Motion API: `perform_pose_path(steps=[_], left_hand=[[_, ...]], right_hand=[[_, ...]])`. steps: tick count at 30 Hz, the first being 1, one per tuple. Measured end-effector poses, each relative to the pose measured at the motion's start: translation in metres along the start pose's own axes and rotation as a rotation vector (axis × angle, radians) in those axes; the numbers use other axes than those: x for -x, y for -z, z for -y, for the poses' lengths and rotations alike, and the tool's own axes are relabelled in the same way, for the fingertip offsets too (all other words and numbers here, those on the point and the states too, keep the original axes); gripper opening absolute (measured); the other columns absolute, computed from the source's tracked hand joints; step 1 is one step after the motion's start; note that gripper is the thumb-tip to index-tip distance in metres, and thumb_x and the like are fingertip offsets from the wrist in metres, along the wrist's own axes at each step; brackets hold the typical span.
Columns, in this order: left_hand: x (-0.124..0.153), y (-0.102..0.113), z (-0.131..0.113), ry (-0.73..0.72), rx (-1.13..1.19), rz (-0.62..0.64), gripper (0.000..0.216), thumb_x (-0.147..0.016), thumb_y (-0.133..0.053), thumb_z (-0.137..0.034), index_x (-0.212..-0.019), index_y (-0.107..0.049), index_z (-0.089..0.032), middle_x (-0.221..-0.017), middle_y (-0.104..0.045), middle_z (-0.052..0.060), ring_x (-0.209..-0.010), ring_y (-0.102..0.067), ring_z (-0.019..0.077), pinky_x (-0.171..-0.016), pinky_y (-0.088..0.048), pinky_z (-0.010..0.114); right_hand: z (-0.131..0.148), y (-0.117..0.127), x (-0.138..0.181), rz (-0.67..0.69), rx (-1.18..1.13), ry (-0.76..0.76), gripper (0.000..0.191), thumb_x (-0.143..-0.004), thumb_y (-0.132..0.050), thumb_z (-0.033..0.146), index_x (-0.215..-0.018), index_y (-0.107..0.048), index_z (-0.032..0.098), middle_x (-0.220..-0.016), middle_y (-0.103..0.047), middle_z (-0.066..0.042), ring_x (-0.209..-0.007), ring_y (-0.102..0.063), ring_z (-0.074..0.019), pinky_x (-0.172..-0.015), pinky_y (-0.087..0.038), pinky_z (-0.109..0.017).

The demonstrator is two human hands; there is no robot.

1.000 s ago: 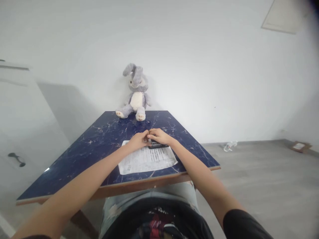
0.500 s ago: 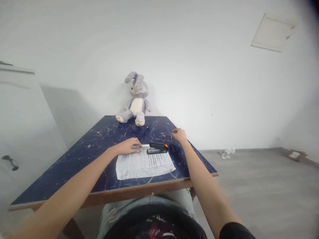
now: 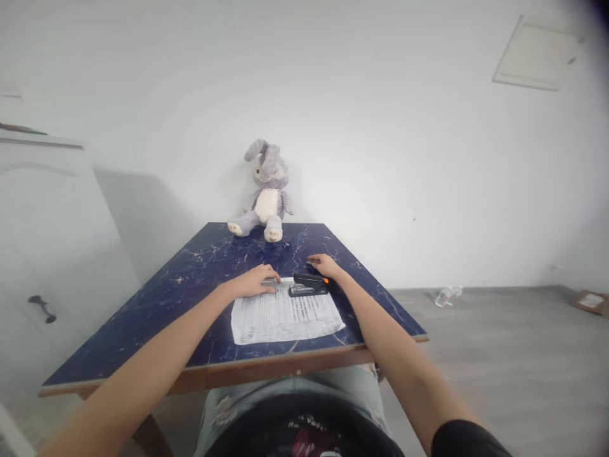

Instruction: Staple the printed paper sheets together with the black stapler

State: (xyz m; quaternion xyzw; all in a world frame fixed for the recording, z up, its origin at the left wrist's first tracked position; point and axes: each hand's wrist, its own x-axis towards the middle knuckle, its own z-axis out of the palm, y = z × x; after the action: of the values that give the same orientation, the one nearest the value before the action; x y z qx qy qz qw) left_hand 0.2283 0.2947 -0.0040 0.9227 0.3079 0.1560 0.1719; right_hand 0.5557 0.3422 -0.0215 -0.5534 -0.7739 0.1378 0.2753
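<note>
A printed sheet of paper (image 3: 285, 315) lies on the dark blue marbled table (image 3: 190, 279) in front of me. A black stapler (image 3: 309, 285) with an orange tip rests on the sheet's far edge. My left hand (image 3: 254, 282) lies flat on the paper's far left corner, its fingers stretched out, with a small grey strip (image 3: 271, 282) at the fingertips. My right hand (image 3: 326, 266) rests just behind the stapler's orange end, fingers extended to the left and touching it.
A grey and white plush rabbit (image 3: 266, 193) sits at the table's far edge against the white wall. A white cabinet (image 3: 42, 241) stands to the left. On the grey floor at right lie a plastic bottle (image 3: 446, 295) and a cardboard piece (image 3: 592, 301).
Both hands were together at the stapler. My right hand then lifted away to the right as a fist and has now come back down behind the stapler. My left hand stayed on the paper.
</note>
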Motion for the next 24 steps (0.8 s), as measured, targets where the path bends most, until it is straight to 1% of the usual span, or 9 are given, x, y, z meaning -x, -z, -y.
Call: perform_pose_path(steps=[4, 7, 8, 11, 14, 16, 18, 21, 24], left_hand=[[-0.007, -0.008, 0.001, -0.004, -0.032, -0.021, 0.033, -0.09, -0.074, -0.045, -0.118, -0.075, -0.027, -0.118, -0.065, 0.008, -0.115, -0.059, 0.0293, -0.101, -0.044, 0.039], [-0.008, -0.01, 0.003, -0.013, -0.053, -0.034, 0.036, -0.088, -0.076, -0.046, -0.116, -0.074, -0.024, -0.116, -0.066, 0.01, -0.112, -0.06, 0.029, -0.099, -0.045, 0.039], [-0.009, -0.01, 0.003, -0.01, -0.061, -0.037, 0.038, -0.088, -0.076, -0.048, -0.116, -0.073, -0.023, -0.116, -0.066, 0.01, -0.111, -0.06, 0.0291, -0.099, -0.045, 0.039], [-0.011, -0.012, 0.001, -0.006, -0.097, -0.072, 0.044, -0.092, -0.07, -0.051, -0.125, -0.07, -0.022, -0.128, -0.064, 0.012, -0.119, -0.06, 0.0299, -0.104, -0.044, 0.042], [-0.018, -0.019, -0.004, -0.034, -0.142, -0.035, 0.056, -0.101, -0.055, -0.054, -0.149, -0.055, -0.026, -0.16, -0.048, 0.013, -0.145, -0.046, 0.0317, -0.118, -0.034, 0.046], [-0.025, -0.026, -0.007, -0.017, -0.16, 0.058, 0.063, -0.106, -0.043, -0.057, -0.161, -0.04, -0.027, -0.172, -0.033, 0.01, -0.158, -0.029, 0.0322, -0.125, -0.025, 0.049], [-0.028, -0.03, -0.006, 0.026, -0.173, 0.135, 0.068, -0.106, -0.033, -0.063, -0.166, -0.032, -0.029, -0.175, -0.024, 0.007, -0.162, -0.02, 0.0321, -0.128, -0.018, 0.052], [-0.023, -0.024, 0.005, 0.059, -0.193, 0.165, 0.073, -0.104, -0.03, -0.071, -0.166, -0.032, -0.033, -0.176, -0.022, 0.006, -0.162, -0.021, 0.0315, -0.129, -0.014, 0.054], [-0.006, -0.004, 0.027, 0.122, -0.224, 0.144, 0.072, -0.102, -0.031, -0.073, -0.163, -0.038, -0.035, -0.174, -0.027, 0.006, -0.16, -0.026, 0.032, -0.127, -0.02, 0.055]], right_hand=[[0.019, -0.007, -0.001, 0.081, -0.19, 0.077, 0.051, -0.096, -0.057, 0.018, -0.146, -0.06, 0.019, -0.14, -0.068, -0.011, -0.121, -0.07, -0.02, -0.101, -0.057, -0.032], [0.027, 0.008, 0.009, 0.06, -0.345, 0.101, 0.042, -0.101, -0.053, 0.034, -0.135, -0.068, 0.014, -0.132, -0.072, -0.015, -0.117, -0.07, -0.0243, -0.099, -0.058, -0.037], [0.03, 0.016, 0.015, 0.077, -0.391, 0.129, 0.044, -0.103, -0.051, 0.042, -0.129, -0.07, 0.012, -0.126, -0.073, -0.016, -0.113, -0.071, -0.0258, -0.097, -0.058, -0.039], [0.04, 0.037, 0.033, 0.297, -0.477, 0.314, 0.056, -0.098, -0.06, 0.06, -0.127, -0.072, 0.013, -0.123, -0.074, -0.016, -0.112, -0.07, -0.0284, -0.099, -0.056, -0.041], [0.05, 0.045, 0.044, 0.487, -0.37, 0.469, 0.062, -0.085, -0.079, 0.058, -0.133, -0.07, 0.02, -0.133, -0.07, -0.012, -0.122, -0.065, -0.0289, -0.104, -0.051, -0.038], [0.055, 0.041, 0.045, 0.507, -0.232, 0.499, 0.06, -0.08, -0.084, 0.053, -0.128, -0.072, 0.02, -0.128, -0.072, -0.009, -0.117, -0.067, -0.0277, -0.102, -0.051, -0.035], [0.057, 0.036, 0.044, 0.508, -0.126, 0.496, 0.052, -0.079, -0.084, 0.05, -0.119, -0.075, 0.018, -0.114, -0.076, -0.007, -0.102, -0.069, -0.0257, -0.096, -0.052, -0.034], [0.057, 0.032, 0.043, 0.512, -0.082, 0.472, 0.043, -0.082, -0.081, 0.048, -0.11, -0.077, 0.016, -0.098, -0.076, -0.005, -0.089, -0.067, -0.0228, -0.086, -0.052, -0.032], [0.057, 0.033, 0.044, 0.509, -0.092, 0.454, 0.04, -0.082, -0.079, 0.048, -0.106, -0.076, 0.016, -0.094, -0.074, -0.003, -0.085, -0.065, -0.021, -0.081, -0.051, -0.029]])
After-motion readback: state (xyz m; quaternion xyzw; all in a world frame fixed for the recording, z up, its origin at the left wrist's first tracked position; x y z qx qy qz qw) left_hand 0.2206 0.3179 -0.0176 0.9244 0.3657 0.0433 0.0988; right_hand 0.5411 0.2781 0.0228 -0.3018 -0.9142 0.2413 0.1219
